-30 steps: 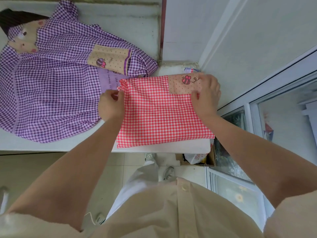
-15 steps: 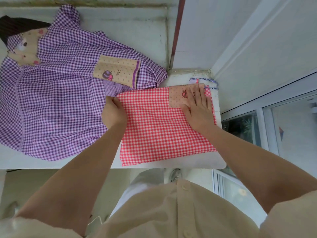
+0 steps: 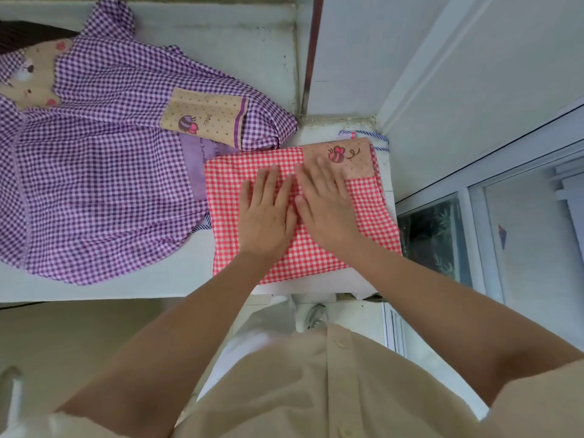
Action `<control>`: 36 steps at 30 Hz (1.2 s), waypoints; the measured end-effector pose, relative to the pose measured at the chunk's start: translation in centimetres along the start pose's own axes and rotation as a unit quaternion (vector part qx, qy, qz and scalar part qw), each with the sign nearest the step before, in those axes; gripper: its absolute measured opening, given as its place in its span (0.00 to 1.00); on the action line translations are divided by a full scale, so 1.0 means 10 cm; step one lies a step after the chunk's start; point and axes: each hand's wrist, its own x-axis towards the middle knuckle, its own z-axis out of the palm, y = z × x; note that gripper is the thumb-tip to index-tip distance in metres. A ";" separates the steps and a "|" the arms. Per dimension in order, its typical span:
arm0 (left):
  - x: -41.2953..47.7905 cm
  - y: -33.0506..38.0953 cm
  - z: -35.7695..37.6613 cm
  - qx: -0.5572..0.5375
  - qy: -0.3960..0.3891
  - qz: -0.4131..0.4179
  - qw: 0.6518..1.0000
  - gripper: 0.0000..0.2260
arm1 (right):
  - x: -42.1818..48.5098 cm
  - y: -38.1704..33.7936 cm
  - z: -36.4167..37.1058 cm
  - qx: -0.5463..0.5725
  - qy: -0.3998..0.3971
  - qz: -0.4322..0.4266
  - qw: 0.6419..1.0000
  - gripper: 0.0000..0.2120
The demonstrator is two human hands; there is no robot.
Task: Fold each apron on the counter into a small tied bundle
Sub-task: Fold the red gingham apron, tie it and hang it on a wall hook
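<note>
In the head view, the red gingham apron (image 3: 316, 257) lies folded into a flat rectangle at the right end of the white counter (image 3: 126, 289), and its left edge meets the purple gingham apron (image 3: 94, 184). Both hands rest side by side on the middle of the red cloth. The left hand (image 3: 265, 216) and the right hand (image 3: 325, 210) lie palm down, fingers straight and a little apart, clasping nothing. This flat press seems meant to smooth the layers and set the crease, so the limp cloth does not spring open before the next fold.

The right hand's fingertips reach the tan dotted pocket (image 3: 357, 165), which carries a small bee print (image 3: 336, 154) and sits at the far right corner of the fold. Blue-and-white striped ties (image 3: 379, 139) peek out beyond that corner. It is hard to tell whether they belong to the red apron or to something beneath it.

The fabric reads as light woven cotton, thin and soft, in small even checks. The purple gingham apron lies spread and rumpled across the left of the counter, not yet folded, with its own tan bee pocket (image 3: 205, 116) facing up. The counter itself looks smooth, hard and pale, a firm bed for pressing creases
</note>
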 end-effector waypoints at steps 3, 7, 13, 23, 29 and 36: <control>-0.14 -0.09 0.14 0.014 -0.046 -0.066 0.997 0.28 | -0.26 0.11 0.13 -0.012 -0.048 -0.004 0.999 0.28; -0.48 -0.51 0.34 0.012 -0.062 -0.152 0.986 0.31 | -0.51 0.72 0.17 -0.027 -0.034 0.113 0.993 0.29; -0.40 -0.19 0.17 -0.010 0.019 -0.104 0.994 0.30 | -0.44 0.51 -0.01 -0.021 0.005 0.121 0.992 0.29; -0.64 -0.44 0.37 0.011 -0.070 -0.104 0.992 0.30 | -0.58 0.56 0.19 -0.029 -0.056 0.008 0.998 0.29; -0.71 -0.59 0.25 0.029 -0.033 -0.124 0.991 0.33 | -0.57 0.74 0.15 -0.027 -0.059 0.033 0.997 0.31; -0.77 -0.06 0.17 0.033 -0.099 0.199 0.975 0.39 | -0.72 0.76 -0.06 0.042 -0.059 -0.065 0.995 0.24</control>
